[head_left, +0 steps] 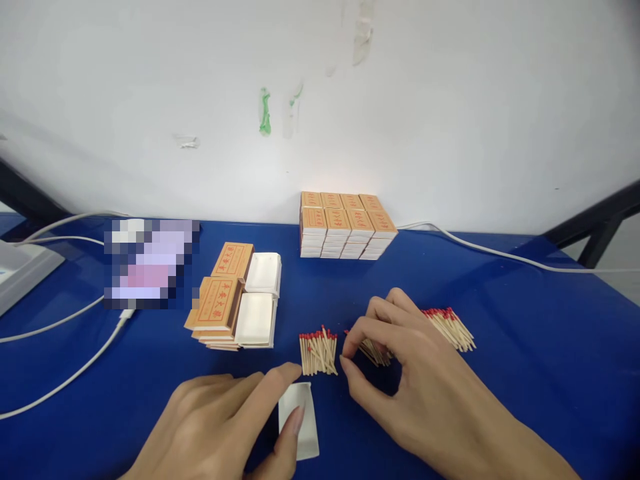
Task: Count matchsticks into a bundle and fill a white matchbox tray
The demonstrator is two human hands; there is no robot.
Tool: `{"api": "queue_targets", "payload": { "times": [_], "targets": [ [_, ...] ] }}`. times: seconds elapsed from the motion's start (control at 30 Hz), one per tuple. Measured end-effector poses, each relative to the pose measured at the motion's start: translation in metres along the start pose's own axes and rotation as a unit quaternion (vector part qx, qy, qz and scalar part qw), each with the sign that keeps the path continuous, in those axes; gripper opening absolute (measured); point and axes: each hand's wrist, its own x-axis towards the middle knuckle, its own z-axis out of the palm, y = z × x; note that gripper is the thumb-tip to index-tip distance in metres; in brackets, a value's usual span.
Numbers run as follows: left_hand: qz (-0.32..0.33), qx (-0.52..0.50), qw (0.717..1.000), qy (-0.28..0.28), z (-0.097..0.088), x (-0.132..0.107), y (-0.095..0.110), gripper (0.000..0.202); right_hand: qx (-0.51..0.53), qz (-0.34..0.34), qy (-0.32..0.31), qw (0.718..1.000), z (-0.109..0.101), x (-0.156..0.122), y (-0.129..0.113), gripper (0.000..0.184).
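Note:
My left hand (220, 417) has its index finger and thumb apart. The index fingertip is by the lower left corner of a small pile of red-tipped matches (318, 352), and the thumb lies over a white matchbox tray (305, 427) just below that pile. My right hand (415, 380) is on the pile's right side, index finger and thumb brought together in a pinch; whether anything is between them cannot be made out. A second group of matches (375, 353) shows partly behind my right fingers. Further right, more matches (450, 328) lie past the knuckles.
Orange matchboxes (220, 300) are stacked on the left, beside stacked white trays (255, 319). A block of matchboxes (345, 227) stands against the wall. A blurred phone-like device (155, 260) with a white cable (113, 340) lies left. Another cable (490, 253) crosses the blue table (540, 347).

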Motion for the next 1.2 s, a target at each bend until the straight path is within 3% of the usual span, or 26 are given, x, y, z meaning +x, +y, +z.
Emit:
{"api": "queue_targets", "payload": {
  "times": [0.17,0.57,0.9,1.2],
  "targets": [
    [0.002,-0.022,0.999,-0.045,0.002,0.001,-0.005,0.033,0.019,-0.022,-0.017,0.999,0.001,-0.006,-0.001,0.019],
    [0.002,-0.016,0.999,-0.034,0.002,0.001,-0.003,0.034,0.096,-0.01,-0.049,0.994,0.005,-0.003,-0.004,0.026],
    [0.002,-0.009,0.999,-0.043,0.001,0.002,-0.004,0.035,0.078,-0.014,-0.057,0.995,0.006,-0.001,-0.002,0.026],
    [0.002,-0.007,1.0,-0.028,0.003,0.004,-0.004,0.031,0.066,-0.072,-0.006,0.995,0.02,-0.002,-0.005,0.024]
  ]
}}
